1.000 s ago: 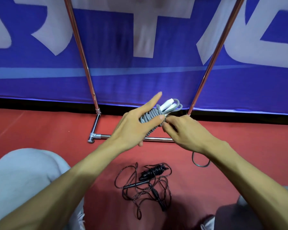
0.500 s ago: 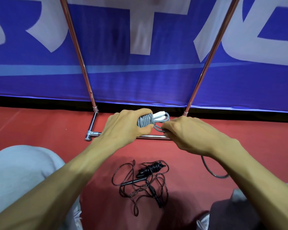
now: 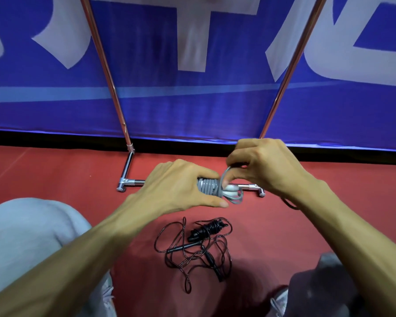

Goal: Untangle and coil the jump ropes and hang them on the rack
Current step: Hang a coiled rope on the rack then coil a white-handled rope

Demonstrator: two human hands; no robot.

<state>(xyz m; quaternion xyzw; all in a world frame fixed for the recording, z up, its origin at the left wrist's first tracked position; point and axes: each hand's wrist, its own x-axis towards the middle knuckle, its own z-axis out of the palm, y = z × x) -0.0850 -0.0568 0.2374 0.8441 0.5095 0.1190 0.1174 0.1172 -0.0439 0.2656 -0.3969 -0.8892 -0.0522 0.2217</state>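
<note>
Left hand (image 3: 178,188) grips the coiled grey plastic jump rope (image 3: 212,187) mid-frame, half hiding it; right hand (image 3: 263,165) pinches its loose strand.

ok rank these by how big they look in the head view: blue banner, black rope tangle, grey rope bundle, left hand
1. blue banner
2. black rope tangle and left hand: about alike, and the hand is nearer the camera
3. grey rope bundle, partly covered

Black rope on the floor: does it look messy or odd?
Yes. The black jump rope lies on the red floor in a loose tangle, loops crossing one another, unlike the grey rope, wound tight, gripped by the left hand and pinched by the right hand.
</note>
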